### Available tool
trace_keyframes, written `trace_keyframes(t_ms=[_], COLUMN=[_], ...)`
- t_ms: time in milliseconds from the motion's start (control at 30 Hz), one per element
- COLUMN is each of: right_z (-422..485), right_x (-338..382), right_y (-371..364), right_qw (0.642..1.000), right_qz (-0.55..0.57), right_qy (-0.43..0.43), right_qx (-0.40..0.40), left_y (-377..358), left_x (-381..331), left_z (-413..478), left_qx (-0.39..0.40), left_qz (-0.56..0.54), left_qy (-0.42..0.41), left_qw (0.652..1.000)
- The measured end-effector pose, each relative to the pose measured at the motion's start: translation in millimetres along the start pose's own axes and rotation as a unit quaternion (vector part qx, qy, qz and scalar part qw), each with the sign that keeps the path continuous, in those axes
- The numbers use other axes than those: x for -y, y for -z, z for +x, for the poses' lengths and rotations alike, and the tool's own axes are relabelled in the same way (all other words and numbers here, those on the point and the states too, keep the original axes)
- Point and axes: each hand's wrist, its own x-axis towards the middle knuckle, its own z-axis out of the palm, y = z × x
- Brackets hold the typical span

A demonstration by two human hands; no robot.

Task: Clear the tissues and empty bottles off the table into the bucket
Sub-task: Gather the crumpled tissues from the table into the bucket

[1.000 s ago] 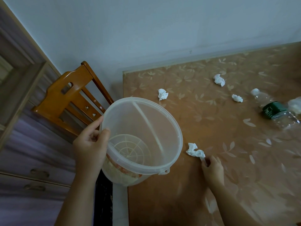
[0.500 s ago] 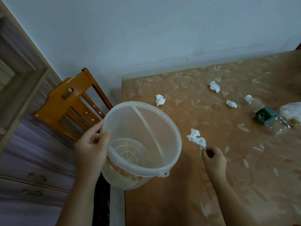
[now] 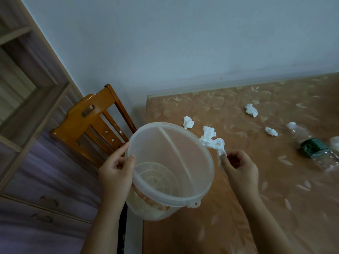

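Note:
My left hand point(image 3: 116, 170) grips the rim of a clear plastic bucket point(image 3: 201, 189), held tilted beside the table's left edge; nothing lies inside it. My right hand point(image 3: 238, 166) pinches a crumpled white tissue point(image 3: 211, 139), lifted off the table and hanging just outside the bucket's right rim. Three more crumpled tissues lie on the brown leaf-patterned table point(image 3: 238, 208): one point(image 3: 188, 122) behind the bucket, one point(image 3: 251, 110) farther back, one small point(image 3: 271, 131) near the bottle. A clear plastic bottle point(image 3: 311, 145) with a dark green label lies on its side at the right.
An orange wooden chair point(image 3: 91, 121) stands left of the table against the pale wall. A wooden shelf and drawer unit point(image 3: 27, 107) fills the left side. A whitish object point(image 3: 335, 143) shows at the right edge beside the bottle.
My right hand picked the tissue up off the table and carried it up and left to the bucket's rim. My left hand kept holding the bucket.

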Motion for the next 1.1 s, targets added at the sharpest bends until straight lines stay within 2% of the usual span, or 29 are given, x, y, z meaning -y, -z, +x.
trace_keyframes(t_ms=[300, 467, 700, 867, 967, 1100], right_z=[-16.1, -20.0, -35.3, -57.3, -70.7, -84.0], right_x=[16.7, 24.7, 33.4, 51.6, 65.8, 82.7], right_y=[-19.9, -37.3, -96.8, -162.2, -203.2, -244.8], right_qw=[0.986, 0.988, 0.989, 0.99, 0.991, 0.994], right_qz=[-0.05, -0.089, -0.13, -0.092, -0.072, -0.061], right_qy=[0.071, 0.084, 0.018, -0.059, -0.065, -0.067], right_qx=[0.145, 0.1, 0.067, 0.089, 0.096, 0.067], left_y=[0.9, 23.7, 78.6, 129.1, 155.2, 185.6], left_x=[9.6, 20.3, 41.3, 59.6, 74.5, 89.8], left_z=[3.3, 18.0, 58.6, 99.3, 127.1, 160.3], left_qx=[0.006, 0.002, 0.006, 0.015, 0.022, 0.034], left_qz=[-0.017, -0.039, -0.061, -0.068, -0.065, -0.064], left_qy=[-0.004, 0.005, 0.008, 0.023, 0.031, 0.043], left_qw=[1.0, 0.999, 0.998, 0.997, 0.997, 0.996])
